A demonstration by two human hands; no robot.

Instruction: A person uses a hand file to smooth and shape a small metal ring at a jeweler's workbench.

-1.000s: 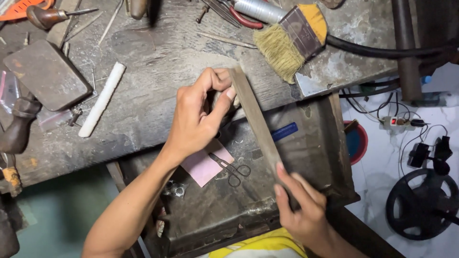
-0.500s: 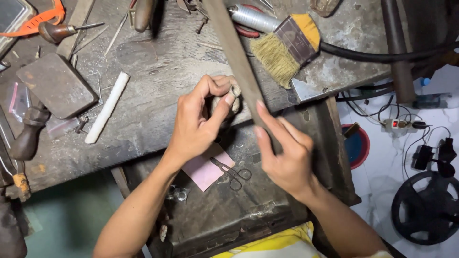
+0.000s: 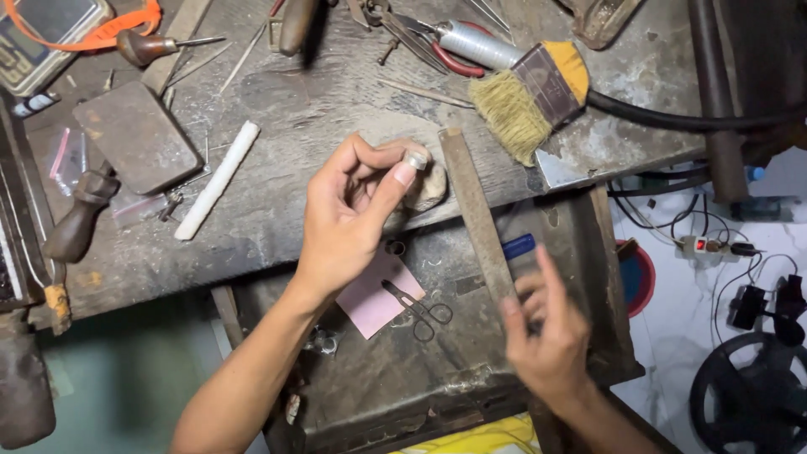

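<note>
Pinching a small metal ring (image 3: 415, 159), left fingers (image 3: 402, 178) close; right hand (image 3: 546, 336) grips a file (image 3: 475, 210).

File (image 3: 475, 210) and right hand (image 3: 545, 340) drawn back

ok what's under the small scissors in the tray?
The scissors lie partly on a pink paper square, handles on the dark tray floor. What is beneath the paper is hidden.

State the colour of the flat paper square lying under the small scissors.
Pink, seen best in the head view: the flat paper square.
</note>
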